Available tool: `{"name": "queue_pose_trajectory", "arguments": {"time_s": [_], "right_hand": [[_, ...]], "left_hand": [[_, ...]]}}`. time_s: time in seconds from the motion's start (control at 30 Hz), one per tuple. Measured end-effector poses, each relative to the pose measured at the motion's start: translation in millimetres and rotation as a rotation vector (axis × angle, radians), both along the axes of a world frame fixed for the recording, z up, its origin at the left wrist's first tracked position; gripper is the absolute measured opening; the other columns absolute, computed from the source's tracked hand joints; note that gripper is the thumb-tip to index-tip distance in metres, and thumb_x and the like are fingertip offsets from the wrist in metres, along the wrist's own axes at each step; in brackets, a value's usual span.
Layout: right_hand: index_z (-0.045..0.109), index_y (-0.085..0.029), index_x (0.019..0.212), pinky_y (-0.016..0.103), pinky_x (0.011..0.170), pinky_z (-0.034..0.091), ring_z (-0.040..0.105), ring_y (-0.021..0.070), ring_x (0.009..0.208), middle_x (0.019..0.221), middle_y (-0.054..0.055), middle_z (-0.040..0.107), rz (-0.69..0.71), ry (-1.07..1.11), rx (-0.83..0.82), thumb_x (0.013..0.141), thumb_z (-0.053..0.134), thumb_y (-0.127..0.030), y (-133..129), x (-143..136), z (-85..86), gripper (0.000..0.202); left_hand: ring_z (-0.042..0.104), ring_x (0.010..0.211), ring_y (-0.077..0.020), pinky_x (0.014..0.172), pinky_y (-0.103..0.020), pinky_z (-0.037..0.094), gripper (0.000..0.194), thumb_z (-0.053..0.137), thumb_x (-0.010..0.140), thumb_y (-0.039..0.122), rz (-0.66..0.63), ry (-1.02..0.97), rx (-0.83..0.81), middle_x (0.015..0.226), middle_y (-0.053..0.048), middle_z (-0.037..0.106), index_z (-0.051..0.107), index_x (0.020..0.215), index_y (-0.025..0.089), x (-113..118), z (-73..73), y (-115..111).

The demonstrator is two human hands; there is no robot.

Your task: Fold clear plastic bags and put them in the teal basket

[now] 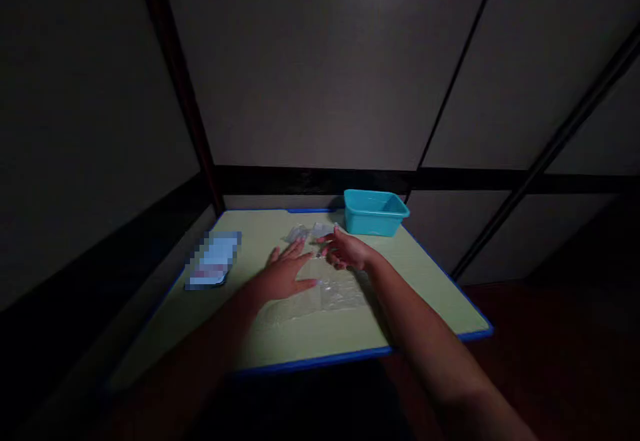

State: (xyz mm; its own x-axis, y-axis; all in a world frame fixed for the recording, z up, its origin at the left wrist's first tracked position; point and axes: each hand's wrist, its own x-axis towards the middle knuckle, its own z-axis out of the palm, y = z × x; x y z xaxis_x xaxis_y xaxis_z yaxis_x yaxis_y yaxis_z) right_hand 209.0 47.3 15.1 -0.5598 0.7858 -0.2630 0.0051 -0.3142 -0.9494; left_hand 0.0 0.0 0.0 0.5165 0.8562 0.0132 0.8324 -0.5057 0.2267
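A clear plastic bag or sheet (343, 294) lies on the pale table, wrinkled along its near right part. Resting over its left part is my left hand (286, 277), fingers spread and nothing gripped in them. Just to the right, my right hand (346, 249) hovers above the plastic, its fingers loosely bent and apart; no object shows in it. Beyond my fingertips sit a crumpled piece of clear plastic (296, 233) and a small whitish piece (320, 229), partly hidden by my right hand. Whether these are joined to the sheet I cannot tell.
A turquoise plastic basket (375, 224) stands at the back right of the table (425, 294), which has a blue edge. At the left lies a blurred-out phone-like object (215, 259). Panelled walls (310, 81) rise behind and to the left.
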Motion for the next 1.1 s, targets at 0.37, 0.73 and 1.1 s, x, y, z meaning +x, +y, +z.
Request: {"name": "queue_pose_trajectory", "arguments": {"time_s": [0.37,0.73,1.1], "right_hand": [[0.049,-0.016,0.109,0.019,0.032,0.028,0.04,0.0095,0.032,0.056,0.002,0.06,-0.102,-0.442,0.116,0.096,0.026,-0.033,-5,3,14.4,0.031],[0.057,-0.016,0.098,0.031,0.054,0.053,0.055,0.0137,0.057,0.06,0.0,0.054,0.018,-0.129,0.092,0.094,0.032,-0.029,-10,0,13.6,0.028],[0.06,-0.013,0.1,0.027,0.064,0.049,0.059,0.0143,0.069,0.072,0.003,0.059,0.43,0.019,0.194,0.089,0.047,-0.041,-22,-8,12.2,0.033]], "left_hand": [[0.014,0.138,-0.0229,0.104,-0.06,0.007,0.054,0.024,0.09,0.057,-0.121,0.035,-0.077,0.151,-0.002,0.014,0.025,0.14,0.036,-2,-6.3,2],[0.0,0.137,-0.0356,0.099,-0.067,0.004,0.079,0.049,0.071,0.071,-0.126,0.098,-0.075,0.152,-0.007,0.003,0.024,0.139,0.041,-2,-1.1,1],[-0.004,0.137,-0.0368,0.101,-0.066,0.003,0.092,0.057,0.063,0.071,-0.147,0.151,-0.116,0.151,-0.006,-0.005,0.024,0.141,0.035,-3,-8.2,6]]}}
